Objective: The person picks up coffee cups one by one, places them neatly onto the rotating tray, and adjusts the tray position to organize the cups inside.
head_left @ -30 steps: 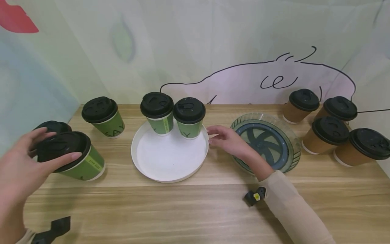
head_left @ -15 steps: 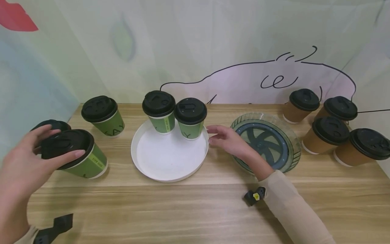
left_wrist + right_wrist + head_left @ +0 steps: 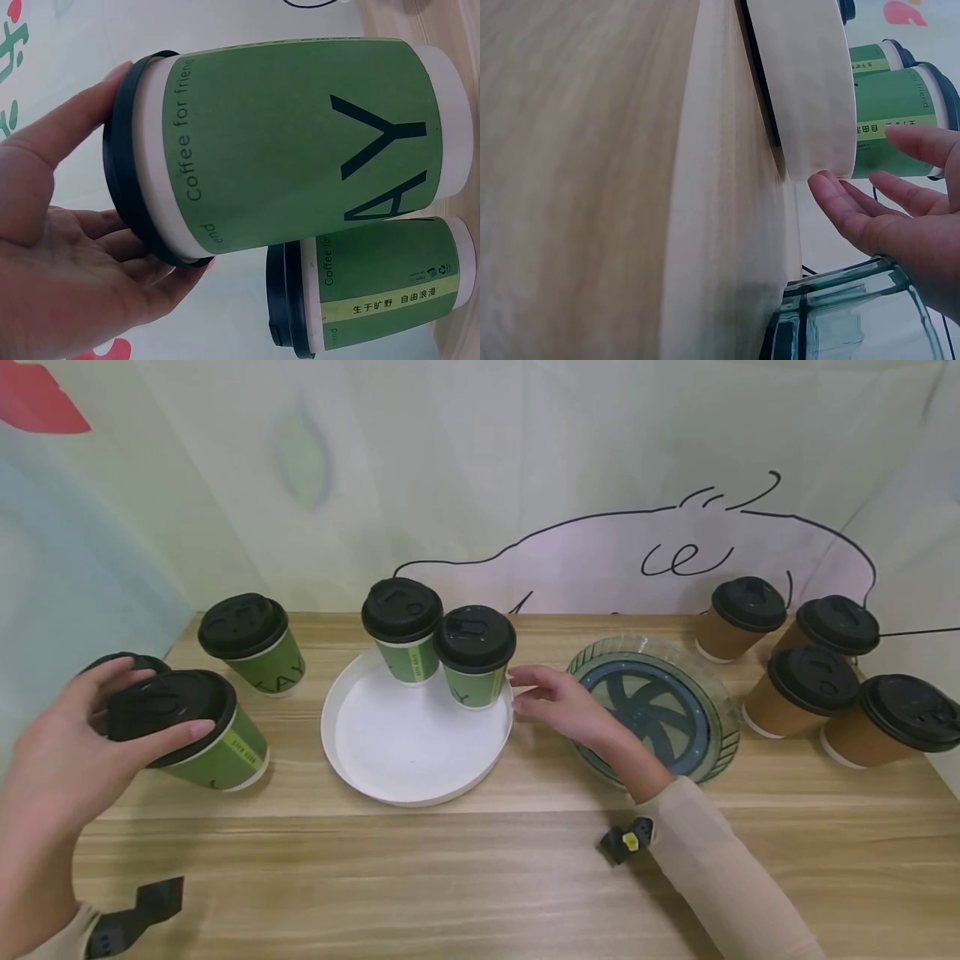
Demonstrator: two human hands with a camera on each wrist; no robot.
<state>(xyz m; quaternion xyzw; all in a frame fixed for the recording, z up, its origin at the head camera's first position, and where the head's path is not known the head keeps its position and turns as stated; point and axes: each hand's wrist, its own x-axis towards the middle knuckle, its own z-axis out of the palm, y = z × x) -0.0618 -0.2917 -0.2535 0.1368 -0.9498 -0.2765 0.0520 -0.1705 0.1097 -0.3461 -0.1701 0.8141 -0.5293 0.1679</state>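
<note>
My left hand (image 3: 82,739) grips the black lid of a green paper coffee cup (image 3: 240,747), thumb on the near side and fingers on the far side. In the left wrist view this cup (image 3: 300,142) has "AY" and "Coffee for friend" printed on it. To its right is a round white tray (image 3: 408,760) with a low rim, bearing two more lidded green cups, one (image 3: 408,660) at the back and another (image 3: 474,685) near the right rim. My right hand (image 3: 558,702) has its loosely bent fingertips right at the tray's right rim, holding nothing.
Another green cup (image 3: 266,664) stands at the back left, and one more black lid (image 3: 131,660) shows partly behind my left hand. Right of the tray lies a ribbed clear glass dish (image 3: 723,735). Several brown lidded cups (image 3: 787,702) stand at the far right.
My left hand and its cup have moved slightly right and away from me. The two cups on the tray have shifted round clockwise, while my right hand keeps its place at the rim.
</note>
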